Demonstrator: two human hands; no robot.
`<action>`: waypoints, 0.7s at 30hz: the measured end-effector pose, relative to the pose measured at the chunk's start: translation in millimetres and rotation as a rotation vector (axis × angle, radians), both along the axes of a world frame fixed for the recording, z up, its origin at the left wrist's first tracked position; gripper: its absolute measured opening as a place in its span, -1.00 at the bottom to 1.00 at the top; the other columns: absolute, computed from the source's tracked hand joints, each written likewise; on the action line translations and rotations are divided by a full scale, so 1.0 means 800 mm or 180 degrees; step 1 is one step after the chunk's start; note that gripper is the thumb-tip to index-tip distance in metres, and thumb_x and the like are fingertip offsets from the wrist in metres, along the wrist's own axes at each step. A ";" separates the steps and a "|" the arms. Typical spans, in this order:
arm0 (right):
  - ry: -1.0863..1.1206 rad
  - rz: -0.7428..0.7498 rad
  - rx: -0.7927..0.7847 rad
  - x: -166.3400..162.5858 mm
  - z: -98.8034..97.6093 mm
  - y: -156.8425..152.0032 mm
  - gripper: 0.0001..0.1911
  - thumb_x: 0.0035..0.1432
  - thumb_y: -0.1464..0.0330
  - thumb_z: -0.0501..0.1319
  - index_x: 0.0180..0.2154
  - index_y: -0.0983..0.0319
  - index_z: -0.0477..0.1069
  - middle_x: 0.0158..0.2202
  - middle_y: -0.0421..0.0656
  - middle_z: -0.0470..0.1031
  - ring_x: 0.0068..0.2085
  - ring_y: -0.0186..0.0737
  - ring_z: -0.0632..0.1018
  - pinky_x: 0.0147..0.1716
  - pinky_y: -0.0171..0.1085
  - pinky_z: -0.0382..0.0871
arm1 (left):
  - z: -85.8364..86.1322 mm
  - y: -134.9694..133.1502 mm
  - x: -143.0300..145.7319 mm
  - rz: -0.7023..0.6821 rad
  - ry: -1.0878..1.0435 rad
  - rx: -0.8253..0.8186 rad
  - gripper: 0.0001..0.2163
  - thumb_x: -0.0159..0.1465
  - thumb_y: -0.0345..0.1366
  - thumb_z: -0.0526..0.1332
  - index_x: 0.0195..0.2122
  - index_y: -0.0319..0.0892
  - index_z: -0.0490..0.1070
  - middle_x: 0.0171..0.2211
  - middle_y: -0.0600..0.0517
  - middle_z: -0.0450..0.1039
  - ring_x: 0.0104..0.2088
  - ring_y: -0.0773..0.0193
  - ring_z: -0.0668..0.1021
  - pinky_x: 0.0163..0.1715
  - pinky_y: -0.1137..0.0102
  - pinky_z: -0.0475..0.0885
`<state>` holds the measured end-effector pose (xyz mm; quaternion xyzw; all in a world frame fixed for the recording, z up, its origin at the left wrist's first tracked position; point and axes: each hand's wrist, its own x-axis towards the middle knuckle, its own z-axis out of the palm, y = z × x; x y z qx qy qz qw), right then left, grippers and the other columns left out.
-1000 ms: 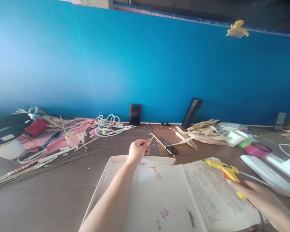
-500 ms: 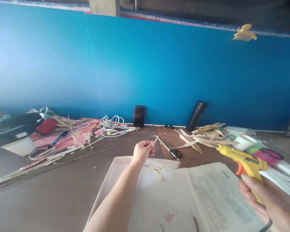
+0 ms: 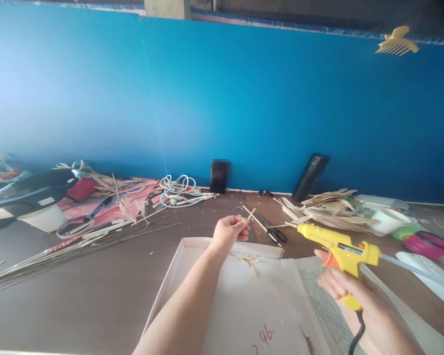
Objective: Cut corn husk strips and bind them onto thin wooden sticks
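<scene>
Between the thumb and fingertips of my left hand [image 3: 230, 233] is a short, thin pale strip [image 3: 251, 214], pointing up and right. It looks like a piece of dried husk. My right hand [image 3: 358, 301] is wrapped round the handle of a yellow glue gun [image 3: 336, 246] with an orange trigger. The gun's nozzle points left towards my left hand, some way apart from it. A clear glue stick [image 3: 410, 266] sticks out of its back, and a black cord hangs from the grip. Below my left hand lies an open white box lid [image 3: 229, 305] with a few husk scraps inside.
Black scissors [image 3: 276, 234] lie beyond the lid. Dried husks [image 3: 329, 209] and a black cylinder [image 3: 311, 176] are at the back right. A phone-like dark slab [image 3: 219, 177] leans on the blue wall. Coiled pale cord [image 3: 179, 190], pink paper [image 3: 107, 214] and thin wires [image 3: 96, 256] lie left.
My right hand has brought the glue gun leftward, closer to my left hand. The pale strip stays pinched in my left hand. The whole view has shifted slightly.
</scene>
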<state>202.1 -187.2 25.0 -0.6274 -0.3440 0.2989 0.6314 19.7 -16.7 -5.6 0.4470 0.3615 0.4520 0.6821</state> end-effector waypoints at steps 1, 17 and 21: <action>0.0220 0.0202 -0.0026 -0.001 -0.003 0.001 -0.63 -0.09 0.13 0.26 -0.19 0.11 0.48 -0.60 -0.25 0.12 -0.55 -0.26 0.25 -0.47 -0.14 0.32 | -0.001 0.000 0.000 -0.0015 0.0012 0.0017 -0.77 -0.01 -0.20 0.33 -0.46 -0.30 0.45 -0.51 -0.01 0.44 -0.58 0.48 0.43 -0.59 0.57 0.40; -0.0023 0.0317 -0.0119 -0.037 -0.009 0.027 -0.61 -0.13 0.06 0.28 -0.34 0.23 0.47 -0.65 -0.28 0.16 -0.58 -0.31 0.24 -0.47 -0.21 0.28 | 0.004 -0.008 0.000 -0.0299 0.0029 0.0133 -0.77 0.00 -0.19 0.32 -0.47 -0.29 0.44 -0.50 -0.02 0.43 -0.56 0.44 0.43 -0.57 0.52 0.40; -0.0463 0.0334 -0.0231 -0.036 -0.011 0.030 -0.59 -0.09 0.04 0.24 -0.36 0.24 0.48 -0.69 -0.26 0.19 -0.60 -0.28 0.28 -0.56 -0.26 0.22 | 0.004 -0.008 0.000 -0.0340 0.0080 0.0156 -0.77 0.02 -0.19 0.30 -0.45 -0.29 0.45 -0.51 -0.02 0.43 -0.56 0.45 0.42 -0.57 0.53 0.40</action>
